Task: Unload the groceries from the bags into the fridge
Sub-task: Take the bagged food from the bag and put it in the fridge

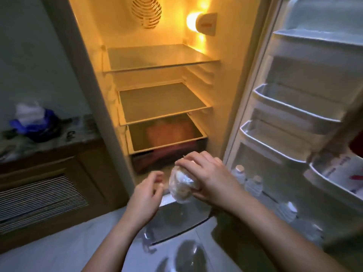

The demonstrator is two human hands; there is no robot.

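Note:
The fridge (225, 114) stands open in front of me, lit yellow inside, with three bare glass shelves (163, 103) and a drawer at the bottom. My right hand (208, 177) grips a clear plastic bag of pale round food (179, 186) in front of the fridge's bottom edge. My left hand (146, 195) hovers just left of the bag, fingers loosely curled, holding nothing and not touching it.
The fridge door (294, 118) hangs open on the right with several racks; small bottles (253, 184) stand in its lowest rack. A counter (78, 132) at the left carries a blue and white bag (33, 120). A cabinet with a vent grille (39, 201) sits below it.

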